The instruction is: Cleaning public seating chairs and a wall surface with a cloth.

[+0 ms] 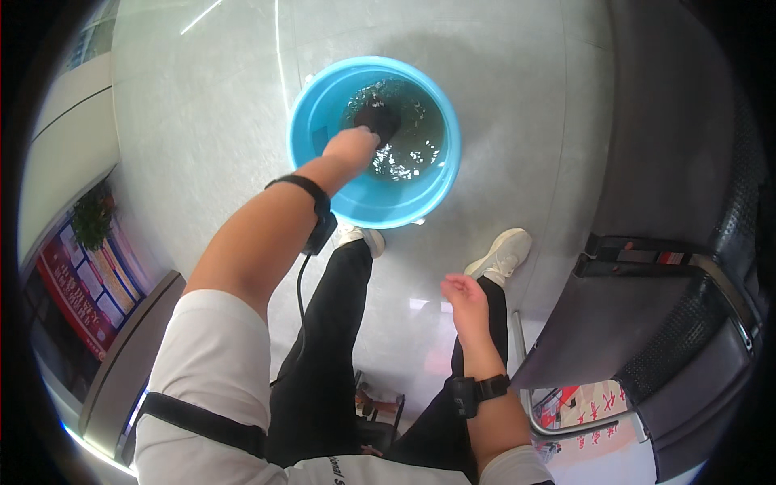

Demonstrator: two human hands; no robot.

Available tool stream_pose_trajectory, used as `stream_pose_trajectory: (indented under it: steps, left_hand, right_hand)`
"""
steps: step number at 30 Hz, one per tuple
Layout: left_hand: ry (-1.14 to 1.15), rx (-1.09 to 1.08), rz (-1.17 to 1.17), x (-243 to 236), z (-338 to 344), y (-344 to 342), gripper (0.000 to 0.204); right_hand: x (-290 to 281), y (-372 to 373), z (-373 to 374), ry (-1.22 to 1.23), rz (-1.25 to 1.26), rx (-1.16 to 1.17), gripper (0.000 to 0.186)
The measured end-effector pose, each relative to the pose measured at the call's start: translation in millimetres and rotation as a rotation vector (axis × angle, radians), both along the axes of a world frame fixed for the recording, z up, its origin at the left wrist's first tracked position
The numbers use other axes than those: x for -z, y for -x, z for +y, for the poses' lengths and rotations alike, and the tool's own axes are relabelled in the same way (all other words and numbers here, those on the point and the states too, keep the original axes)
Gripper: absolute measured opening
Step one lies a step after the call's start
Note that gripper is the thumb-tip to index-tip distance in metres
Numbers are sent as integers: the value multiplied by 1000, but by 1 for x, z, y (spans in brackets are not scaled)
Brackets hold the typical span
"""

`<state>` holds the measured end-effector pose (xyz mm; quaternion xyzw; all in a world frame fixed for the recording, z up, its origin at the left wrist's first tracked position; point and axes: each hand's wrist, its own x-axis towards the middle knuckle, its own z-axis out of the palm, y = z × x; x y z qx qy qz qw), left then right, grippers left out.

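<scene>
A light-blue plastic bucket (449,153) stands on the floor in front of my feet, with water (411,166) in its bottom. My left hand (352,147) reaches in over the near left part of the rim. Its fingers are closed on a dark, wet-looking cloth (378,120) at the water; the cloth's full shape cannot be made out. Over my right leg, apart from the bucket, my right hand (467,297) hangs with loosely extended fingers and holds nothing.
Dark metal bench seats (566,323) with a curved frame run along the right. A panel with red and blue posters (89,283) and a green plant (93,217) stand at the left. My light shoes (503,252) are on the grey tiled floor (517,105) just behind the bucket.
</scene>
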<state>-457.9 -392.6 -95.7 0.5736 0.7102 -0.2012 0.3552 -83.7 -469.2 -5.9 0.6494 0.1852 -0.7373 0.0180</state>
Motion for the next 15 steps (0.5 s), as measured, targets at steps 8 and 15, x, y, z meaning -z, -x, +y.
stream_pose_trajectory:
  steps: [8, 15]
  left_hand:
    - [-113, -57, -270, -74, -19, -13, 19]
    - [-317, -334, -449, -134, -40, -10, 15]
  right_hand:
    - [9, 120, 92, -965, 86, -791, 75]
    - [-3, 190, 88, -1130, -125, -930, 90]
